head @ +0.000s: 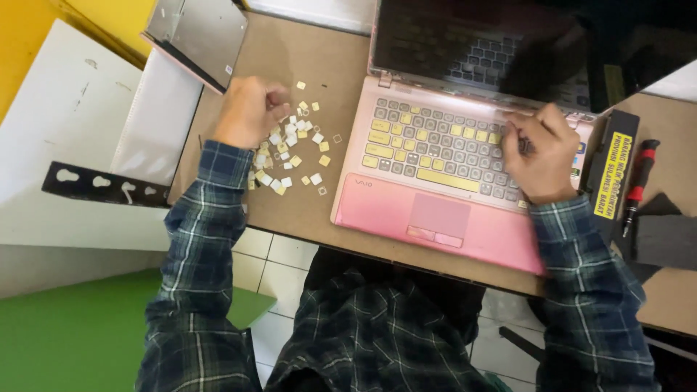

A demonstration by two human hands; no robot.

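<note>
My left hand (248,110) curled over loose pile of small white and yellow plastic keycaps (290,149) on brown board; grip unclear. My right hand (541,152) pinching key on pink laptop keyboard (435,149). Caps look light, brittle; I'd lift by edges.

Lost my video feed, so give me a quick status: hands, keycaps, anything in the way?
Left hand closed over the loose keycaps on the table. Right hand fingertips down on the pink laptop keyboard, right side. Screwdriver lies off right, clear of both.
</note>
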